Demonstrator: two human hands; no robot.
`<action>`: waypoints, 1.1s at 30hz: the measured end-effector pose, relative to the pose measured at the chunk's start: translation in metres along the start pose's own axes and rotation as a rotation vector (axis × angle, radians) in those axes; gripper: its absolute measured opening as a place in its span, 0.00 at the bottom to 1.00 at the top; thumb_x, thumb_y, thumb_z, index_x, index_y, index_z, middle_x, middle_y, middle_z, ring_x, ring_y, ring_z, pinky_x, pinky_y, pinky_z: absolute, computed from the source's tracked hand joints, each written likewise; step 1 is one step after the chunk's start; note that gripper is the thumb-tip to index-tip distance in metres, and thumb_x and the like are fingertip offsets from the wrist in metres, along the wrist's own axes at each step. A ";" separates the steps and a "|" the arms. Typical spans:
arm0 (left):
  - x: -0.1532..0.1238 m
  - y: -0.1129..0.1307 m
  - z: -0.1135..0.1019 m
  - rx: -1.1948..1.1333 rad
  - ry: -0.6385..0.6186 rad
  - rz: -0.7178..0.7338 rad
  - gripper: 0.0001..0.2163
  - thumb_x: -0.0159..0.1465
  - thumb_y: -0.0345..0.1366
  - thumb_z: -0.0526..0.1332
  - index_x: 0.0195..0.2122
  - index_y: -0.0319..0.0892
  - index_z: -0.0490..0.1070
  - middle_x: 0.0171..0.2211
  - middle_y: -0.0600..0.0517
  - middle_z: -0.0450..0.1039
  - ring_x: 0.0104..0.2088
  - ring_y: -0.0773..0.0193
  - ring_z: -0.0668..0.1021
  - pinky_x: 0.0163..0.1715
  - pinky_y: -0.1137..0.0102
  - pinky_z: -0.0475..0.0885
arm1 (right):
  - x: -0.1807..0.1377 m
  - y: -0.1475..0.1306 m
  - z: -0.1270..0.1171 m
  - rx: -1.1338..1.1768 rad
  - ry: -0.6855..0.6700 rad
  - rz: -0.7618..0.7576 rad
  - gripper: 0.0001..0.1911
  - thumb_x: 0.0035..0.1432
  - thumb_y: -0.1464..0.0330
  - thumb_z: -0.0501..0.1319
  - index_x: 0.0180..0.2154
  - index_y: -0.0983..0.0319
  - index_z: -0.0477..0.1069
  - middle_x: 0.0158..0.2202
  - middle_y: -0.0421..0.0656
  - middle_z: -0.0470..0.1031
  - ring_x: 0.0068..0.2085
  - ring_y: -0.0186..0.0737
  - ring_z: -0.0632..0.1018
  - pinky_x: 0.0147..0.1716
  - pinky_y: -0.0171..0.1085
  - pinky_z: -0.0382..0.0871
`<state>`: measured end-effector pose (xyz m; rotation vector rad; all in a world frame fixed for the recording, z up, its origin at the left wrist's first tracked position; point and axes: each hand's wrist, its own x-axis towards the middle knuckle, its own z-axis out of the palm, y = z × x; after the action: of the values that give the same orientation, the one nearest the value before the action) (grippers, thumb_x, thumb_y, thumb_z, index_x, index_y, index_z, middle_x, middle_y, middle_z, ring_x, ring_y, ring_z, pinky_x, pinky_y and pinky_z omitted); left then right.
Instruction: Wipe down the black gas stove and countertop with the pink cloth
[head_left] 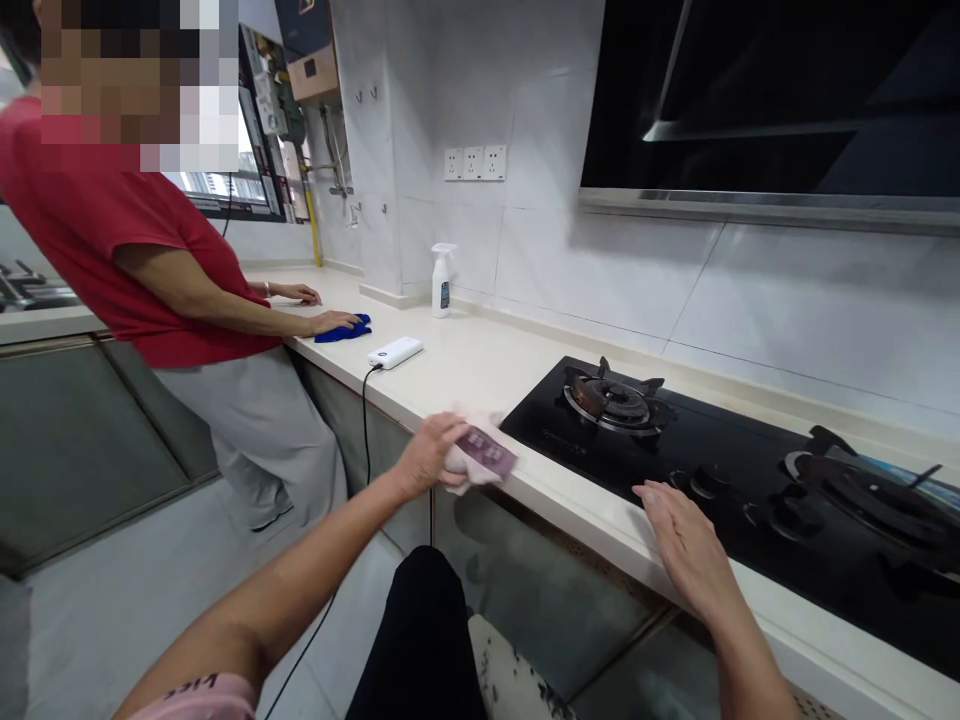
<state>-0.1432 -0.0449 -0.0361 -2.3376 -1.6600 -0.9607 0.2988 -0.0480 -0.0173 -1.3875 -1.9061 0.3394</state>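
Observation:
My left hand grips a pink cloth with a purple band at the front edge of the pale countertop. The cloth is slightly blurred and lies just left of the black gas stove. Over by the stove's front edge, my right hand rests with its fingers stretched out, near the control knobs, and holds nothing.
A co-worker in a red shirt leans on the counter at the left, one hand on a blue cloth. A white power bank with a black cable lies between us. Behind it stands a white spray bottle. A range hood overhangs the stove.

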 end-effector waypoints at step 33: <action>0.010 0.262 0.119 -0.029 0.263 0.412 0.40 0.55 0.55 0.71 0.66 0.45 0.64 0.60 0.39 0.71 0.61 0.38 0.70 0.59 0.44 0.62 | -0.007 -0.021 -0.017 0.298 0.471 -0.036 0.26 0.72 0.48 0.52 0.44 0.60 0.78 0.52 0.52 0.77 0.55 0.49 0.77 0.60 0.53 0.68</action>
<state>0.1403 -0.0874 -0.0577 -2.3144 -1.0223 -1.1411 0.2963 -0.0661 0.0041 -1.1150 -1.4273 0.2403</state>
